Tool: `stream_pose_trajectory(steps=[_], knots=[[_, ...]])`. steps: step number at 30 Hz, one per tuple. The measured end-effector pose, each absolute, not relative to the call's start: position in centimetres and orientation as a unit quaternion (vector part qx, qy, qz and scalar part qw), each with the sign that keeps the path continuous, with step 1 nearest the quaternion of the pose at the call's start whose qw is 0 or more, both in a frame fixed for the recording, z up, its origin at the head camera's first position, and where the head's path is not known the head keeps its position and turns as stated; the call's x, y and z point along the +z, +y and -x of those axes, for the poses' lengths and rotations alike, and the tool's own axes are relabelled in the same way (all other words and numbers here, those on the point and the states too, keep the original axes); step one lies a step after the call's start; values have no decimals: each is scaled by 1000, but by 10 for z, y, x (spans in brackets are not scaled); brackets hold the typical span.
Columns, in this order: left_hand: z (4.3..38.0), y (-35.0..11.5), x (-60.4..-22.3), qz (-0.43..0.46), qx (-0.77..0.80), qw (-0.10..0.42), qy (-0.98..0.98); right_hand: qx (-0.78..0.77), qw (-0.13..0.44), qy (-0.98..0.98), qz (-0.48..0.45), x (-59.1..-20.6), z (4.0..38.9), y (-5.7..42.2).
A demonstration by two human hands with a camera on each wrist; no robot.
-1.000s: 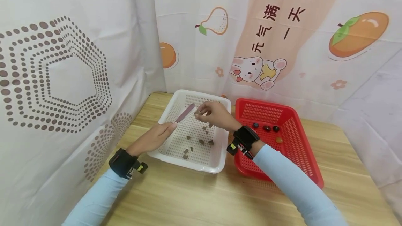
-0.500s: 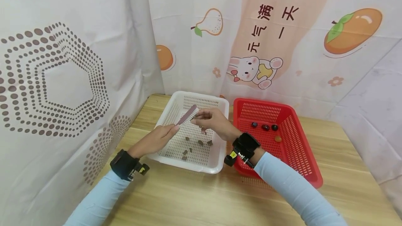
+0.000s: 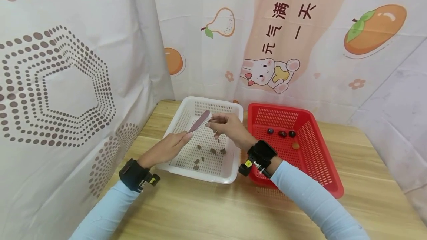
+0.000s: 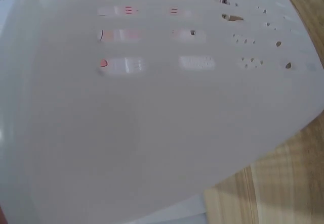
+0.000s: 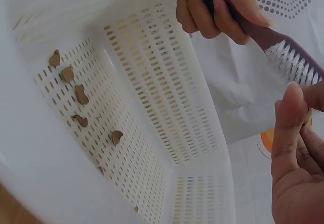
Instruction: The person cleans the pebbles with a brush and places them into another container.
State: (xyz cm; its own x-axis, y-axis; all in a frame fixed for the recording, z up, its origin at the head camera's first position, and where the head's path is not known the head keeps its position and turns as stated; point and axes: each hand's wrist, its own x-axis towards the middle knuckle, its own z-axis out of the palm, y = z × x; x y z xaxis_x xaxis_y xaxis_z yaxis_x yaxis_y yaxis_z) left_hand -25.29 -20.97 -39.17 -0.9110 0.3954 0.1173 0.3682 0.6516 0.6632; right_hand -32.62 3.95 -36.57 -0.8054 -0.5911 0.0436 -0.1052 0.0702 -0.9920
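My left hand (image 3: 166,148) grips a purple-handled brush (image 3: 201,120) over the white basket (image 3: 230,173). White bristles (image 5: 291,62) on it face my right hand (image 3: 230,127). Thumb and fingers of that hand pinch something small and brown (image 5: 308,117), mostly hidden, right beside the bristles. On the basket floor lie several brown, irregular clay-like pieces (image 3: 213,151), also visible as brown lumps (image 5: 81,94) in the right wrist view. The left wrist view shows only the slotted white basket wall (image 4: 131,113) and some tabletop, with no hand in it.
A red basket (image 3: 320,136) stands to the right, holding several small smooth stones, dark ones (image 3: 282,133) and an amber one (image 3: 295,146). Both baskets rest on a wooden table (image 3: 200,210). Printed curtains (image 3: 207,62) hang behind and at the left.
The brush has turned so its bristles show toward the right hand. The right fingers have come up against the bristle side, and the brown piece they hold is now more hidden. The view shifted slightly.
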Motion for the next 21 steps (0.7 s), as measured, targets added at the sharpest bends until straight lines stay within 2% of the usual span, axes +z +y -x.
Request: stream_pose_trajectory(steps=[10, 15, 21], knots=[[255, -207, -394, -214, 357, 14, 909, -648, 186, 699, 238, -367, 324, 42], [254, -207, -391, -215, 357, 16, 909, -625, 208, 706, 258, -365, 321, 41], [256, -207, -392, -220, 365, 15, 905, -654, 187, 693, 239, -364, 324, 43]])
